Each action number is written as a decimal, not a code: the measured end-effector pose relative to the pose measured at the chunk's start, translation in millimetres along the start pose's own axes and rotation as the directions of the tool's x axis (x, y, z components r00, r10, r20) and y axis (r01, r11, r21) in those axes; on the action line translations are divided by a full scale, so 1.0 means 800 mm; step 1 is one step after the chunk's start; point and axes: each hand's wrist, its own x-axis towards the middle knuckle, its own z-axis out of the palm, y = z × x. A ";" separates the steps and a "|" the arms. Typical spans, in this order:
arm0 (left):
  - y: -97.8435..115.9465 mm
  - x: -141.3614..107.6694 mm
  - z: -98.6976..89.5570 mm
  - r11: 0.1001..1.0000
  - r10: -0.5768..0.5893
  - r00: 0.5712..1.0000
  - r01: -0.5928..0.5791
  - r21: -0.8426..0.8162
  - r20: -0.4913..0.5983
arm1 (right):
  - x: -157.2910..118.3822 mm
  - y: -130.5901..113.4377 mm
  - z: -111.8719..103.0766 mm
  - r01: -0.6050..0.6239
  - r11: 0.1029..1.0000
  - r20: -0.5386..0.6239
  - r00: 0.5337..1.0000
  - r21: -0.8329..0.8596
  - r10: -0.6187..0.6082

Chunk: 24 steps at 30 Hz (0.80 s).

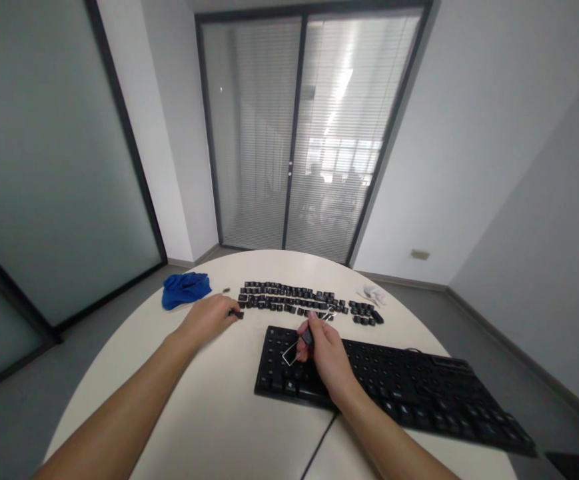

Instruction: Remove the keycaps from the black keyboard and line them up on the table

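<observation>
My left hand (212,319) rests on the table at the left end of the loose keycaps. Its fingertips are closed on a black keycap (239,314). Held over the left part of the black keyboard (404,380), my right hand (325,347) is closed around a keycap puller (308,337) with a dark handle. One wire loop of the puller points down toward the keys, and another sticks out beyond the fingers. Several rows of loose black keycaps (284,291) lie behind the keyboard. Many keyboard positions look bare of caps, while the front rows still carry keys.
A blue cloth (186,290) lies at the table's left edge, and a crumpled white cloth (372,294) at the back right. A smaller keycap group (365,313) sits before it. The keyboard's cable (318,445) runs toward me across the round table (189,413).
</observation>
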 end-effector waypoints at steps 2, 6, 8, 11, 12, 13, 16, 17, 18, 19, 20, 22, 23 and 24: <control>0.000 0.001 0.002 1.000 0.004 1.000 -0.004 0.001 -0.023 | -0.001 0.000 -0.005 0.025 0.996 0.033 0.999 -0.081 -0.022; 0.001 0.002 0.004 1.000 -0.003 0.999 0.003 -0.005 -0.050 | -0.003 0.000 -0.016 0.118 0.950 0.092 0.991 -0.290 -0.095; 0.002 0.003 0.005 1.000 -0.013 0.998 0.013 -0.016 -0.055 | -0.004 -0.002 -0.020 0.153 0.919 0.110 0.987 -0.363 -0.120; 0.002 0.002 0.005 0.999 -0.031 0.998 0.029 -0.030 -0.059 | -0.003 -0.006 -0.024 0.190 0.880 0.133 0.980 -0.435 -0.146; 0.002 0.002 0.005 0.999 -0.031 0.998 0.029 -0.032 -0.063 | -0.003 -0.007 -0.025 0.194 0.871 0.139 0.979 -0.451 -0.147; 0.002 0.002 0.005 0.999 -0.028 0.997 0.026 -0.034 -0.068 | -0.002 -0.008 -0.026 0.197 0.863 0.145 0.979 -0.465 -0.145; 0.002 0.001 0.005 0.999 -0.013 0.997 0.010 -0.040 -0.080 | -0.002 -0.009 -0.027 0.212 0.839 0.174 0.974 -0.502 -0.143; 0.002 0.001 0.005 0.999 -0.008 0.997 0.005 -0.042 -0.081 | -0.003 -0.010 -0.028 0.222 0.829 0.188 0.972 -0.513 -0.143; 0.003 0.002 0.005 0.999 -0.005 0.997 0.001 -0.043 -0.083 | -0.003 -0.010 -0.028 0.231 0.820 0.204 0.969 -0.524 -0.142; 0.004 0.002 0.004 0.999 0.000 0.996 -0.004 -0.043 -0.089 | -0.004 -0.011 -0.028 0.238 0.810 0.220 0.966 -0.536 -0.139; 0.007 0.002 0.003 0.999 0.007 0.995 -0.012 -0.047 -0.099 | -0.004 -0.011 -0.028 0.245 0.799 0.234 0.963 -0.548 -0.134; 0.016 0.002 -0.001 0.997 0.028 0.991 -0.036 -0.066 -0.130 | -0.005 -0.012 -0.028 0.259 0.782 0.264 0.956 -0.566 -0.125; 0.023 0.002 -0.003 0.995 0.042 0.989 -0.054 -0.087 -0.142 | -0.006 -0.013 -0.028 0.267 0.777 0.284 0.951 -0.569 -0.119; 0.030 0.001 -0.006 0.991 0.057 0.988 -0.074 -0.113 -0.146 | -0.006 -0.013 -0.028 0.279 0.773 0.308 0.944 -0.569 -0.113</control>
